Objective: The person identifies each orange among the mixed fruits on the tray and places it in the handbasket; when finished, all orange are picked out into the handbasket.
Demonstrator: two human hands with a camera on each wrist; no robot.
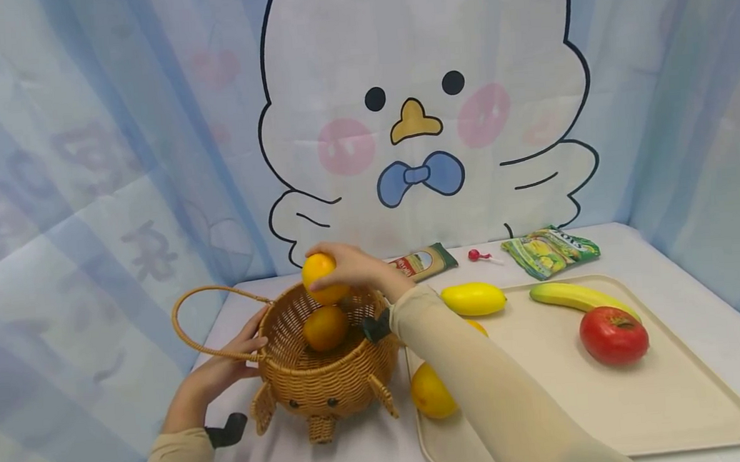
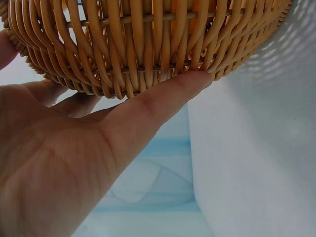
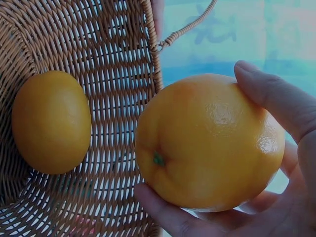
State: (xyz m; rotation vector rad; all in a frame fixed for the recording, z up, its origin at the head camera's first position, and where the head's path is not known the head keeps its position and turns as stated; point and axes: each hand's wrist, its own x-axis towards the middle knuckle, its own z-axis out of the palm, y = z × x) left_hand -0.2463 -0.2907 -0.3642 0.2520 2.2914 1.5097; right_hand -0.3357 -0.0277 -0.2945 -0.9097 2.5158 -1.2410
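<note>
A wicker basket with an animal face, small ears and a looped handle stands on the table. At its left side my left hand rests on the outer wall. In the left wrist view, the straight thumb lies along the weave. Over the basket's opening, my right hand grips an orange with a small green stem spot, thumb on one side and fingers on the other. Inside the basket lies another orange-coloured fruit, below the held one.
Right of the basket a beige tray bears a lemon, a banana, a red fruit and a yellow-orange fruit; my right forearm partly covers another. Behind are a green packet, a lollipop and a snack bag.
</note>
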